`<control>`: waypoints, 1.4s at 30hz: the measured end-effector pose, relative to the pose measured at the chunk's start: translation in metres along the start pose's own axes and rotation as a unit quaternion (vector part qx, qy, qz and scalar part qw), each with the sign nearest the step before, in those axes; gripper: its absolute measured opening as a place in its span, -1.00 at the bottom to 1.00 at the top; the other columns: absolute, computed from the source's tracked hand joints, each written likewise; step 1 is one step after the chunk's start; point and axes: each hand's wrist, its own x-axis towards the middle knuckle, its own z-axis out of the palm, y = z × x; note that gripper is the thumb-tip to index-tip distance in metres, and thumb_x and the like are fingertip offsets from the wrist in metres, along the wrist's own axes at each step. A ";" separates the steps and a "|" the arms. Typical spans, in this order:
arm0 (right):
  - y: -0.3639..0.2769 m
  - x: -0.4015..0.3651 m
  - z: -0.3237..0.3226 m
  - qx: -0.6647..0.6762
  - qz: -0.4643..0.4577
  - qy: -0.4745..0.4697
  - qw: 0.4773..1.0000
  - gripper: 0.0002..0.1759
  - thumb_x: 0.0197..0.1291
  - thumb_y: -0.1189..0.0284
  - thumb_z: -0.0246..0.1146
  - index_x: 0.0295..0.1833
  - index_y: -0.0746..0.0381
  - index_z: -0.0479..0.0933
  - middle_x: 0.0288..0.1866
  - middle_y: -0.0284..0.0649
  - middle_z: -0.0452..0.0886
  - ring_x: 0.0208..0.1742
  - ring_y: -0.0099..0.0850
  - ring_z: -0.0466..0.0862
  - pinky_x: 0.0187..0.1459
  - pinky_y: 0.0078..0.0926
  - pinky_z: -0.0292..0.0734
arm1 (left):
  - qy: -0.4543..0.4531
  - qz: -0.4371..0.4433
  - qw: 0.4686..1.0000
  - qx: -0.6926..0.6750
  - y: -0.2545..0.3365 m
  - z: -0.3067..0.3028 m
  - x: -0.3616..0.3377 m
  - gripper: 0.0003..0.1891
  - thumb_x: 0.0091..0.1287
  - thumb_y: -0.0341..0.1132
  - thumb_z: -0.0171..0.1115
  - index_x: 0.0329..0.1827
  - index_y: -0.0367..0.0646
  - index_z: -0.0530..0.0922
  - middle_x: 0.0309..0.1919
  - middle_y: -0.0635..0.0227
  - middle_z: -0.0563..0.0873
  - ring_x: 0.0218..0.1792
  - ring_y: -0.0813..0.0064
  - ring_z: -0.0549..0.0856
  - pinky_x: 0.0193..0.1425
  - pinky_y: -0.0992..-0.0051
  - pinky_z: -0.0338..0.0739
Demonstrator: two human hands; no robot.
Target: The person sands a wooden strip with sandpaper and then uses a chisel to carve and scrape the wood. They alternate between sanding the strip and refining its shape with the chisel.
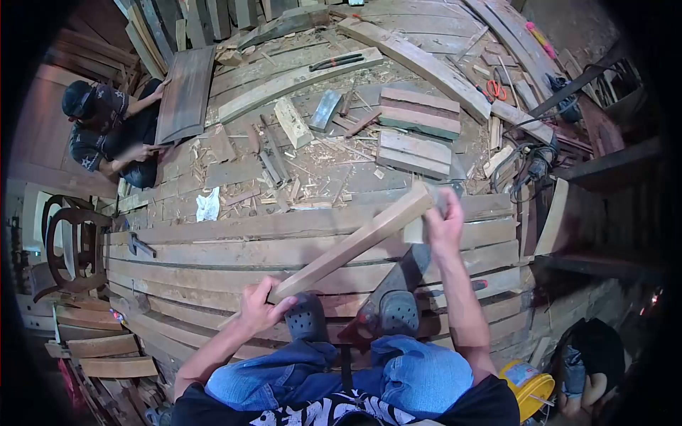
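Observation:
A long squared wooden bar [355, 241] slants across in front of me, its far end raised to the right. My left hand [259, 307] is closed around the near end, by my left clog. At the far end my right hand [445, 226] grips beside the end face, its fingers curled and partly blurred. Below the bar, a handsaw [401, 277] with a reddish handle lies between my feet, its blade running up toward my right hand. A tool with a red-tipped handle [462, 287] rests on the planks, right of my right clog.
Ahead lie stacked wood blocks [419, 113], a curved beam [298, 84] bearing pliers [335, 62], and wood shavings. A hammer [141, 246] is at left. A co-worker [106, 128] squats at upper left holding a panel [186, 96]. A yellow bucket [529, 390] stands at lower right.

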 end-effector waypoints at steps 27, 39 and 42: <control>-0.115 -0.030 0.058 -0.030 -0.043 -0.115 0.992 -0.74 0.29 0.42 0.27 -0.04 0.41 0.63 -0.32 -0.36 0.67 -0.34 -0.68 0.54 -0.25 -0.71 0.44 | -0.141 0.082 0.981 -0.101 0.099 -0.006 0.094 -0.77 0.48 -0.19 0.00 -0.21 -0.17 0.30 -0.70 0.15 0.40 -0.67 0.11 0.47 -0.56 0.26 0.29; -0.102 -0.028 0.064 -0.114 -0.089 -0.065 0.987 -0.78 0.24 0.47 0.32 -0.10 0.42 0.66 -0.34 -0.29 0.69 -0.33 -0.66 0.58 -0.27 -0.71 0.48 | -0.148 0.005 0.986 -0.073 0.097 -0.015 0.071 -0.80 0.48 -0.23 0.00 -0.10 -0.19 0.34 -0.69 0.13 0.49 -0.64 0.05 0.58 -0.58 0.23 0.37; -0.109 -0.028 0.060 -0.107 -0.067 -0.044 0.991 -0.78 0.24 0.47 0.32 -0.12 0.43 0.66 -0.37 -0.30 0.68 -0.37 -0.66 0.57 -0.31 -0.72 0.46 | -0.104 0.013 0.988 -0.109 0.096 -0.018 0.067 -0.79 0.47 -0.23 0.00 -0.04 -0.20 0.37 -0.69 0.14 0.50 -0.64 0.06 0.57 -0.57 0.24 0.38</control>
